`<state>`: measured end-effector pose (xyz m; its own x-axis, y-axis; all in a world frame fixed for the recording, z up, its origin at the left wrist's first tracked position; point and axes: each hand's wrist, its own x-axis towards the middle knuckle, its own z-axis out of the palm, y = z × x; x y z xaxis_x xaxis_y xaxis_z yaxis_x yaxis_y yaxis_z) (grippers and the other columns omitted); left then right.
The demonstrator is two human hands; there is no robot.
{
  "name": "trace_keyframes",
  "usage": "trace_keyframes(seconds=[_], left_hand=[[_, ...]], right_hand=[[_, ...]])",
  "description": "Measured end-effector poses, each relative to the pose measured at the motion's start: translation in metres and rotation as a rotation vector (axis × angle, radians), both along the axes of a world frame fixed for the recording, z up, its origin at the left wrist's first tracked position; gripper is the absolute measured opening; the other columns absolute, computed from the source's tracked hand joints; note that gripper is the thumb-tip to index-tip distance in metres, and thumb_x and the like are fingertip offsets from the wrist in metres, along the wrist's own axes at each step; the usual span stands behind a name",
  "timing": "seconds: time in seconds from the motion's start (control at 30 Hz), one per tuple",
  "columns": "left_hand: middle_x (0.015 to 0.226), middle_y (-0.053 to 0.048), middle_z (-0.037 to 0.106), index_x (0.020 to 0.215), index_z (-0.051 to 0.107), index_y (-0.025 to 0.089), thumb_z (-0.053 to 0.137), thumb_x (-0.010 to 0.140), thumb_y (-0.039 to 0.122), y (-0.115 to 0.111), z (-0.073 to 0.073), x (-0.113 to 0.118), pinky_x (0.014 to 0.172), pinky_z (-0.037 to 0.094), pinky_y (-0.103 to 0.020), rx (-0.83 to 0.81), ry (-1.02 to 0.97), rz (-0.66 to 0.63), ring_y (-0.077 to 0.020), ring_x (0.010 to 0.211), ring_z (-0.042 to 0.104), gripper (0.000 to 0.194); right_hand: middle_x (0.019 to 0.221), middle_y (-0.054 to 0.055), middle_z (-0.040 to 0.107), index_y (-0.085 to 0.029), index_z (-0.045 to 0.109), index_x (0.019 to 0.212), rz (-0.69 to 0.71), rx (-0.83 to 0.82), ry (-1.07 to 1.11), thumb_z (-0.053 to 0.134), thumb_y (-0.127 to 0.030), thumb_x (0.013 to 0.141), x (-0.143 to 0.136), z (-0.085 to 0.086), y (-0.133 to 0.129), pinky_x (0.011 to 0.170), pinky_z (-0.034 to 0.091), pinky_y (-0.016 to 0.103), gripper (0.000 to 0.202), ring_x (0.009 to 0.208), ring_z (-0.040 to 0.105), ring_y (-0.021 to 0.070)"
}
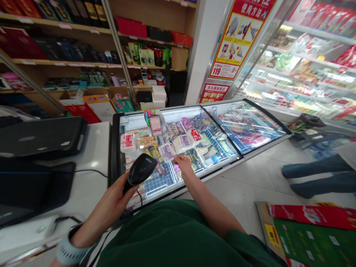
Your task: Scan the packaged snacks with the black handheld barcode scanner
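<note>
My left hand [118, 194] is wrapped round the handle of a black handheld scanner [141, 170], its head over the near left part of a glass-topped freezer [178, 184]. My right hand [182, 163] pinches the edge of a flat white and purple packet [167, 152] above the glass. Beside that packet lies a stack of white and purple packets [182, 142], with a red and white packet [194, 136] at its right. Another red and white stack [128, 142] stands at the freezer's left end.
A white counter [97, 148] with black devices [41, 137] adjoins the freezer at left. Stocked shelves [83, 63] stand behind. A person's legs [317, 176] are at right, near a red and green display [308, 237]. A cable hangs from the scanner.
</note>
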<state>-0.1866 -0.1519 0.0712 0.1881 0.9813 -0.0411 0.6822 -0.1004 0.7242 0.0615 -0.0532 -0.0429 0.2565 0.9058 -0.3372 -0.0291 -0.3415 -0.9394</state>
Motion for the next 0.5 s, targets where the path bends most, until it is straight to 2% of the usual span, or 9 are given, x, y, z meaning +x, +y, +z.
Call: trace_keyframes(seconds=[0.13,0.23,0.37,0.5], left_hand=[[0.120,-0.013,0.065,0.123,0.052,0.014,0.049,0.086,0.052,-0.004,-0.005,-0.014,0.091,0.050,-0.040,-0.016,-0.036,0.063,-0.0288,0.107,0.062,0.053],[0.117,-0.013,0.066,0.122,0.053,0.014,0.050,0.085,0.052,-0.008,-0.010,-0.026,0.090,0.051,-0.039,-0.032,-0.032,0.107,-0.0287,0.104,0.064,0.053],[0.111,-0.010,0.069,0.121,0.053,0.017,0.050,0.084,0.052,-0.013,-0.017,-0.040,0.088,0.052,-0.037,-0.023,-0.018,0.167,-0.0269,0.101,0.065,0.051],[0.117,-0.011,0.066,0.120,0.053,0.017,0.050,0.085,0.052,-0.014,-0.025,-0.052,0.092,0.050,-0.037,-0.035,0.003,0.189,-0.0260,0.104,0.064,0.049]], right_hand=[[0.058,0.000,0.062,-0.017,0.058,0.069,0.000,-0.167,0.056,0.062,-0.044,0.070,-0.007,-0.028,0.004,0.057,0.044,0.027,0.028,0.055,0.061,0.0148],[0.053,-0.004,0.058,-0.017,0.053,0.065,-0.007,-0.243,0.067,0.062,-0.047,0.070,-0.007,-0.041,0.016,0.057,0.043,0.026,0.031,0.052,0.059,0.0127],[0.048,-0.005,0.052,-0.019,0.047,0.059,-0.008,-0.309,0.068,0.060,-0.046,0.071,-0.007,-0.047,0.039,0.055,0.043,0.025,0.033,0.050,0.056,0.0125],[0.048,-0.005,0.051,-0.019,0.044,0.058,-0.025,-0.335,0.077,0.056,-0.039,0.075,-0.014,-0.048,0.056,0.055,0.043,0.024,0.029,0.049,0.054,0.0116]])
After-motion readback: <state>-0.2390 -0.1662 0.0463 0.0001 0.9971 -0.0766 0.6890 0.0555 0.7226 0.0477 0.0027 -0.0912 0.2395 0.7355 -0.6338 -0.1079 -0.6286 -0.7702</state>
